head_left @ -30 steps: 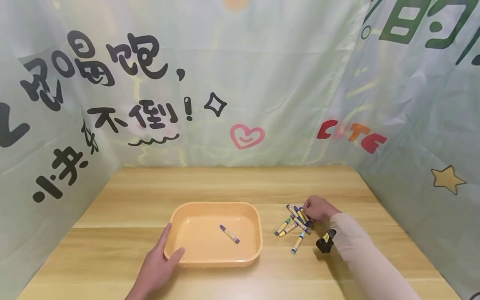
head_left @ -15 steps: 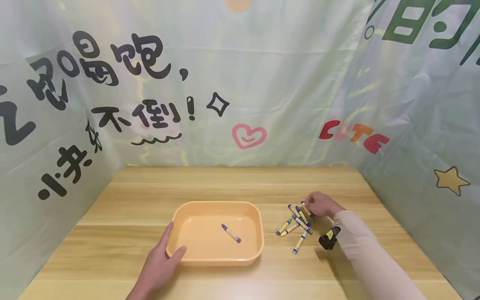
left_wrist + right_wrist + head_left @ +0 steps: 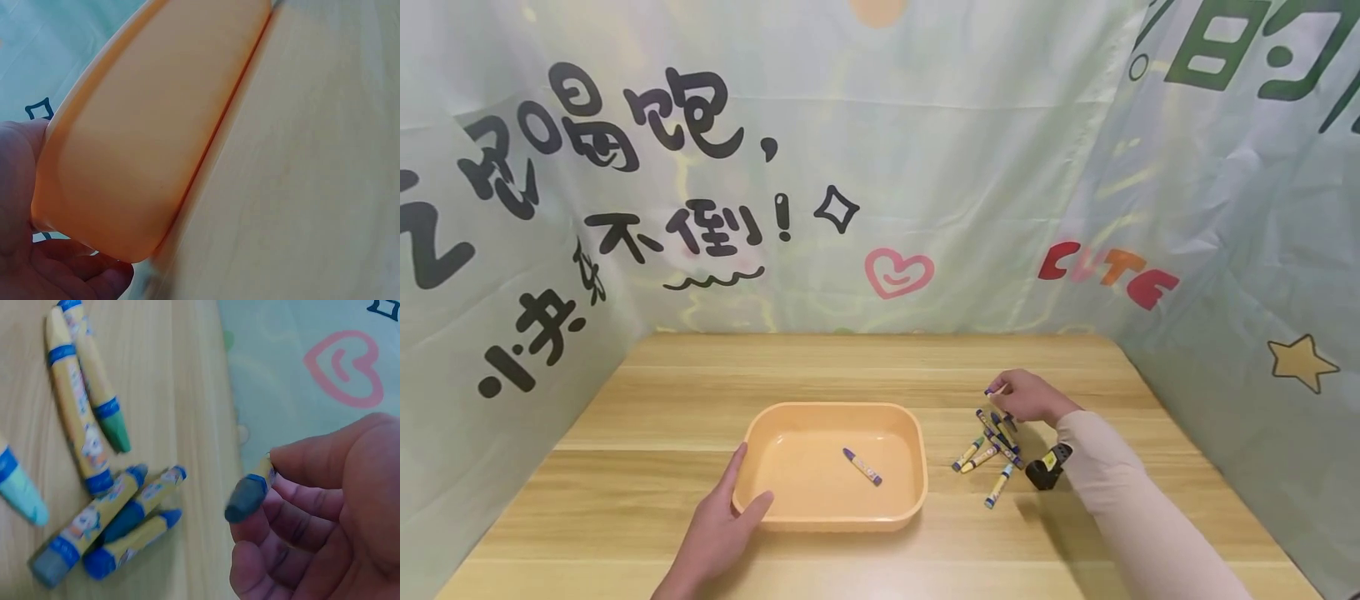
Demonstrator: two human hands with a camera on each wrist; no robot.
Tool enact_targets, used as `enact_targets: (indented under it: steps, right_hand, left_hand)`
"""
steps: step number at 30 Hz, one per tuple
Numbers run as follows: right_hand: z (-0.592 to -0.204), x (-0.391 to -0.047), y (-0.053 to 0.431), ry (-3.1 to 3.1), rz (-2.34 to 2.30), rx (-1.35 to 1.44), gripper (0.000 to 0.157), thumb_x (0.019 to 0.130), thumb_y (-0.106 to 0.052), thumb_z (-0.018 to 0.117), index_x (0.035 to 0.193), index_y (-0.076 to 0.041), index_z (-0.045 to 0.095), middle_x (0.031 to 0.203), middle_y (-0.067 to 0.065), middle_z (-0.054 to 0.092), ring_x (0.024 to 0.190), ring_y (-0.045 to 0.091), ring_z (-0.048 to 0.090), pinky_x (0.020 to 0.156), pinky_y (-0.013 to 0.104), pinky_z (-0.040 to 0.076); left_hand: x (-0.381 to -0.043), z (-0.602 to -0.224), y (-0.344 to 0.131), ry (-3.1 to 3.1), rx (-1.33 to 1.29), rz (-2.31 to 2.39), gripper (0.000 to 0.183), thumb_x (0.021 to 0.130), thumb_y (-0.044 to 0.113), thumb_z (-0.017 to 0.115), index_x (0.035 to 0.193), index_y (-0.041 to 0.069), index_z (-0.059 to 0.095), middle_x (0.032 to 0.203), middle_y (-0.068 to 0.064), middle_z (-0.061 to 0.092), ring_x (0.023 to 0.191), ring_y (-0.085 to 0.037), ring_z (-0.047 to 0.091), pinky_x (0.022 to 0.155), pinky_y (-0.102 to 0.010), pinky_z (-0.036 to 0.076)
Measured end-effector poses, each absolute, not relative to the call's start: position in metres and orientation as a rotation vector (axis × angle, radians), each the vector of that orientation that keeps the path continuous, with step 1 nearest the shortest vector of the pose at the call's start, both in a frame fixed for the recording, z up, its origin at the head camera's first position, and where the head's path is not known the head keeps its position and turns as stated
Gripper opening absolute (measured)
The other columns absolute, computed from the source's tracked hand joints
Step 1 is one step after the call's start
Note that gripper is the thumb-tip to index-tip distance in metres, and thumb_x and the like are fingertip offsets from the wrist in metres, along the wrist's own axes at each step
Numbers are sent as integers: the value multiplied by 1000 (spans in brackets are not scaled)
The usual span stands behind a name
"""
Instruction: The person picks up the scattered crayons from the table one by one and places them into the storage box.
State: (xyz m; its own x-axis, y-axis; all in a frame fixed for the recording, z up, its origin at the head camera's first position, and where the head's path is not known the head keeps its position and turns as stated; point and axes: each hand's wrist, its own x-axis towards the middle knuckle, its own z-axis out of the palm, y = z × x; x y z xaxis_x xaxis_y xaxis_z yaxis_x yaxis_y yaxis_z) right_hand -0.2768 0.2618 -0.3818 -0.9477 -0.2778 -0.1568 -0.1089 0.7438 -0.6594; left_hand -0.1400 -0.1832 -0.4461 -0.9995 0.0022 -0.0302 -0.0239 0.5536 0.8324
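We see pale cloth [image 3: 985, 183] hanging behind and on both sides, printed with dark lettering [image 3: 613, 221] at the left. It surrounds a wooden table [image 3: 880, 367], on which a peach tray [image 3: 790, 487] stands flat, left of a pile of crayons. From the lower right comes a light sleeve [image 3: 1138, 508], reaching over the table's right side. Our left hand [image 3: 718, 512] grips the tray's near-left corner, thumb over the rim and the other fingers against the outside. Our right hand [image 3: 1030, 396] is just above the far side of the pile, thumb and fingers pinching one crayon. A black camera [image 3: 1048, 467] sits below the right wrist. The pile [image 3: 981, 457] lies crossed and overlapping, well apart from the sleeve's lower end and near the tray. Just beside it, on the near side, lies a light-blue crayon [image 3: 998, 487]. A purple crayon [image 3: 862, 467] rests slantwise on the tray's floor, right of its middle. The held crayon [image 3: 249, 497] points its dark blue-grey tip downward, clear of the others.
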Motion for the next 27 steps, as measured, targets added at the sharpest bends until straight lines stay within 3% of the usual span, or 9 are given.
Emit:
enact_targets:
  steps: [9,16,27]
  right_hand:
    - [-373,-276,244,2672,-1036,-370,27,97,-10,55,114,10,58,81,16,61,67,20,55,56,33,45]
    - [-368,-280,229,2656,-1081,-445,26,96,-8,55,112,11,57,76,16,61,65,26,58,58,36,49]
    - [-361,-280,201,2623,-1082,-470,24,96,-10,57,113,8,58,78,16,61,59,20,54,54,36,49]
  left_hand:
    - [-139,-445,-182,2737,-48,1466,82,94,34,63,157,21,12,65,-1,40,49,-10,40,45,-25,40]
    - [-139,-446,-183,2736,-34,1476,83,94,35,63,157,19,12,61,1,37,48,-10,39,45,-24,39]
    - [-140,-447,-183,2737,-19,1492,83,94,37,63,157,21,12,58,3,35,47,-8,37,44,-24,39]
